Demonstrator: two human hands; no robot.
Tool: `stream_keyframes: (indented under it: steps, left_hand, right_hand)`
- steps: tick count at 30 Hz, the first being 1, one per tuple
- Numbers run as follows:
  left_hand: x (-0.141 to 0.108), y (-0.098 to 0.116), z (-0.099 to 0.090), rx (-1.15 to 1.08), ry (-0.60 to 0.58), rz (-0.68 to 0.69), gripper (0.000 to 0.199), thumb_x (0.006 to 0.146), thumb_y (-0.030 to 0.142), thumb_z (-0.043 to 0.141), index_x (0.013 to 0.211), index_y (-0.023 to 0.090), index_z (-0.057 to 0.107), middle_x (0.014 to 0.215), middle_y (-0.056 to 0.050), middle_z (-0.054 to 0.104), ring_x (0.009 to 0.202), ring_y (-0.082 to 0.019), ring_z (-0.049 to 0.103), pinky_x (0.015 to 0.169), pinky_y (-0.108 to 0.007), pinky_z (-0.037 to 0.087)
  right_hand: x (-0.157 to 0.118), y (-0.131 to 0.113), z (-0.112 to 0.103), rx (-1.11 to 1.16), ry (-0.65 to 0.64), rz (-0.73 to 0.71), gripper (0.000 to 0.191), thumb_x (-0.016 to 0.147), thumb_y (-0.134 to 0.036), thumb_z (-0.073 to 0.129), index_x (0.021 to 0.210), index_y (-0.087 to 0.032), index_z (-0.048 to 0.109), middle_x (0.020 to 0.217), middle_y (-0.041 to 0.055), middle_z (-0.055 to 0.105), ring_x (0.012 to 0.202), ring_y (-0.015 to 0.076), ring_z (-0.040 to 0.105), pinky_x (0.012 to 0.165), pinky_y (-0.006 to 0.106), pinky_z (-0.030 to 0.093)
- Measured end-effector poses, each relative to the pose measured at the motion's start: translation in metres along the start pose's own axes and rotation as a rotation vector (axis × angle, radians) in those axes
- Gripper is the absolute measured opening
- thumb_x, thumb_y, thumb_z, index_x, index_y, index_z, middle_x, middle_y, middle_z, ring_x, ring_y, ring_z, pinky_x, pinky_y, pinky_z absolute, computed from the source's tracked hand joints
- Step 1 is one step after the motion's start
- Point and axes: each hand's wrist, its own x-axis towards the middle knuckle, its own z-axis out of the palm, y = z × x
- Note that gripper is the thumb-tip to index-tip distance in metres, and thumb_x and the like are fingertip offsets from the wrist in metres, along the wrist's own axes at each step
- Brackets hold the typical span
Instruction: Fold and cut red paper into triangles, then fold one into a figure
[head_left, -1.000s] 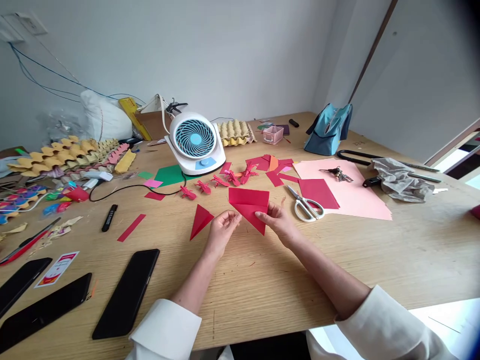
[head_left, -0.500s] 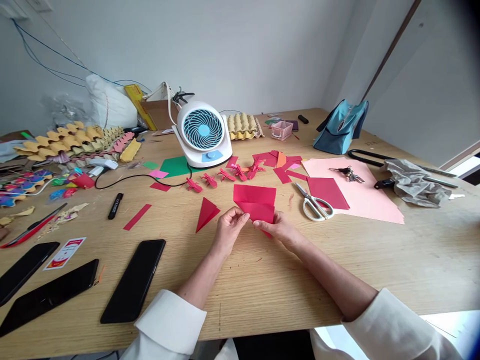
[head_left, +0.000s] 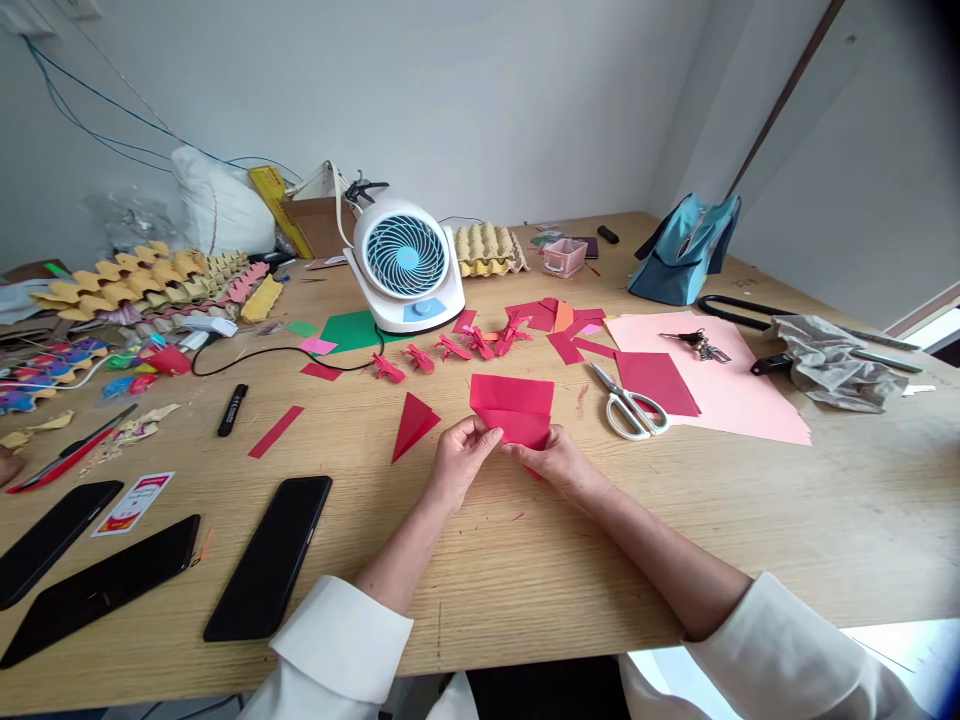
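A partly folded sheet of red paper (head_left: pixel 513 394) is held just above the table, between my two hands. My left hand (head_left: pixel 463 452) pinches its lower left part between thumb and fingers. On the lower right side, my right hand (head_left: pixel 556 458) grips the sheet, its thumb lying across the front; the fingers behind are hidden. A folded red paper triangle (head_left: pixel 412 428) lies to the left of my left hand. Beyond the sheet stands a row of several small folded red paper figures (head_left: pixel 452 348). White-handled scissors (head_left: pixel 631 408) rest to the right.
A white fan (head_left: pixel 409 265) stands behind the figures. Red paper (head_left: pixel 657 383) and pink sheets (head_left: pixel 739 380) lie at the right, with keys (head_left: pixel 701 345) on top. Several phones, including a black phone (head_left: pixel 268 560), lie front left. A person's hand (head_left: pixel 9 464) shows at the left edge.
The upper part of the red sheet tilts slightly, and my right thumb has slid a little left across it. The view has shifted slightly. Both hands keep their hold.
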Motion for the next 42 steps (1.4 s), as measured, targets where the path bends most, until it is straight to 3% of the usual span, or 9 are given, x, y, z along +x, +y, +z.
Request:
stream_keyframes:
  steps: [5,10,22,29,36,39,42]
  left_hand:
    - [0.005,0.006,-0.011,-0.035,0.073,0.01,0.031,0.071,0.039,0.077,0.065,0.017,0.055,0.057,0.005,0.047,0.055,-0.008,0.041,0.055,-0.021,0.032]
    - [0.008,0.006,-0.02,-0.122,0.111,-0.004,0.033,0.068,0.04,0.079,0.065,0.018,0.055,0.057,0.005,0.046,0.056,-0.007,0.043,0.056,-0.02,0.034]
    - [0.004,0.002,-0.009,-0.18,0.076,-0.032,0.03,0.069,0.038,0.079,0.067,0.017,0.057,0.059,0.005,0.05,0.057,-0.007,0.045,0.058,-0.02,0.038]
    - [0.01,0.006,-0.018,-0.293,0.199,-0.027,0.033,0.062,0.035,0.083,0.07,0.017,0.056,0.064,0.006,0.051,0.057,-0.005,0.048,0.057,-0.018,0.039]
    - [0.017,0.009,-0.027,-0.448,0.35,-0.061,0.038,0.057,0.033,0.087,0.072,0.018,0.057,0.06,0.008,0.052,0.054,-0.004,0.05,0.054,-0.017,0.04]
    - [0.016,0.005,-0.024,-0.499,0.351,-0.11,0.039,0.055,0.033,0.088,0.075,0.018,0.058,0.061,0.008,0.054,0.054,-0.004,0.052,0.054,-0.018,0.042]
    - [0.01,0.0,-0.015,-0.552,0.308,-0.188,0.039,0.054,0.029,0.089,0.076,0.017,0.059,0.067,0.006,0.059,0.058,-0.005,0.056,0.056,-0.019,0.045]
  right_hand:
    - [0.001,-0.001,0.001,-0.069,-0.013,-0.009,0.034,0.068,-0.047,0.072,0.066,-0.018,0.054,0.052,-0.0066,0.036,0.048,0.0068,0.027,0.046,0.024,0.024]
    - [0.002,-0.001,0.002,-0.08,-0.003,-0.016,0.03,0.066,-0.044,0.073,0.071,-0.017,0.059,0.057,-0.0043,0.047,0.052,0.0078,0.033,0.05,0.024,0.03]
    - [0.003,-0.002,0.003,0.025,0.092,0.047,0.032,0.06,-0.043,0.077,0.071,-0.017,0.063,0.056,-0.0033,0.049,0.052,0.0094,0.036,0.049,0.025,0.03]
    - [0.003,0.0,-0.002,-0.081,0.007,0.055,0.038,0.067,-0.047,0.072,0.057,-0.02,0.047,0.051,-0.0061,0.038,0.048,0.0071,0.026,0.046,0.025,0.021]
    - [0.003,0.002,-0.002,-0.16,-0.104,-0.017,0.037,0.072,-0.046,0.067,0.057,-0.018,0.047,0.054,-0.0062,0.034,0.052,0.0071,0.025,0.049,0.024,0.019]
    - [0.001,0.003,0.001,-0.224,-0.12,-0.063,0.041,0.075,-0.045,0.065,0.056,-0.02,0.04,0.055,-0.0066,0.029,0.052,0.0072,0.023,0.049,0.025,0.017]
    - [0.0,0.004,0.003,-0.265,-0.069,-0.075,0.036,0.076,-0.043,0.065,0.059,-0.019,0.043,0.055,-0.0065,0.031,0.053,0.0076,0.024,0.048,0.024,0.018]
